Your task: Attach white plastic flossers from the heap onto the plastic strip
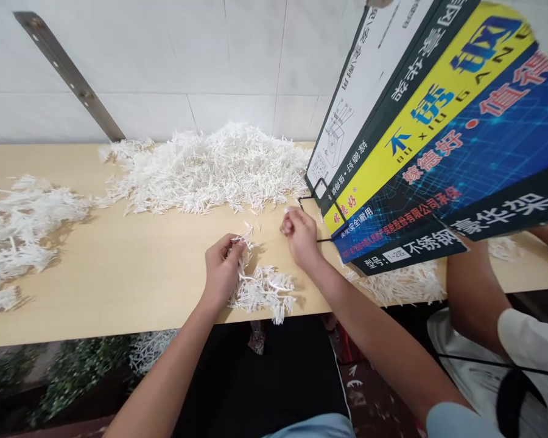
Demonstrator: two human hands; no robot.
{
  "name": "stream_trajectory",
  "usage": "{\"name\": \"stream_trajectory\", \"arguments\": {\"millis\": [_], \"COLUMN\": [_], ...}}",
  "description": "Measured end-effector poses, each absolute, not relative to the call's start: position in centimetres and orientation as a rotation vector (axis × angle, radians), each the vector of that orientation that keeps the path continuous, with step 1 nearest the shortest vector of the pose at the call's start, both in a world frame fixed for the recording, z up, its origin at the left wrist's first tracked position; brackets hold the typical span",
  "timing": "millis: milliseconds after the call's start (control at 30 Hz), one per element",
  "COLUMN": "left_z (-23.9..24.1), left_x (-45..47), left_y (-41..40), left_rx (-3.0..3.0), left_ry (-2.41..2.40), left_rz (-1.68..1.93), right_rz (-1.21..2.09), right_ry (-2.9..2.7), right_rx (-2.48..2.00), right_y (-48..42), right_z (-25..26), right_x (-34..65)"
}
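Observation:
My left hand [222,266] is closed at the table's near side, thumb and fingers pinching some thin white plastic pieces [247,234]. Against its right side lies a small clump of the same white pieces [265,287]. Farther right, my right hand [300,235] is held just off the tabletop with its fingers curled together; what they hold, if anything, is too small to make out. It is close to a black wire frame [323,239] at the foot of a printed box. Beyond both hands spreads a large heap of loose white pieces [219,167].
The tall cardboard box [420,140] leans over the table's right side. More white pieces lie at the left [22,225]. A metal bracket [68,76] is fixed to the tiled wall. Another person's arm [475,298] rests at the right, by more white pieces [404,285].

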State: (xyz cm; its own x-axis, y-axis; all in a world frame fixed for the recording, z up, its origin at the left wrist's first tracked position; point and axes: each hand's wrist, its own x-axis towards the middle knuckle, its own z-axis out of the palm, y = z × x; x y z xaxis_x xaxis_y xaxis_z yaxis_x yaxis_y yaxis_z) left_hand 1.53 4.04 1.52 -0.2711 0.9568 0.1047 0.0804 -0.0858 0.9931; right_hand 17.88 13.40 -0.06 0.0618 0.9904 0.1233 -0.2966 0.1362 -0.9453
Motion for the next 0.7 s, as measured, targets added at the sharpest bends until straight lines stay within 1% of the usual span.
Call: {"name": "stream_trajectory", "arguments": {"millis": [133, 333, 400, 533, 600, 700], "left_z": [2.0, 1.9, 1.8, 1.5, 1.3, 1.0], "left_x": [2.0, 2.0, 2.0, 2.1, 2.0, 1.6], "left_y": [4.2, 4.3, 4.2, 3.8, 3.5, 3.4], "left_rx": [1.197, 1.217, 1.258, 1.400, 1.421, 1.241], "left_ry": [1.466, 1.473, 1.470, 1.483, 1.504, 1.512], "left_rz": [1.440, 1.415, 1.374, 1.385, 1.453, 1.660], "right_rz": [1.076, 1.263, 1.263, 1.132, 1.092, 1.081], "right_ry": [-1.440, -1.816, -1.779, -1.568, -1.467, -1.172], "right_rx": [-1.053, -0.899, -0.925, -0.985, -0.992, -1.000], "right_y": [12.5, 11.3, 11.3, 11.7, 12.1, 12.8], "right_z": [0.8, 1.9, 1.6, 0.4, -0.2, -0.7], "right_x": [17.2, 17.3, 17.3, 17.4, 17.5, 17.6]}}
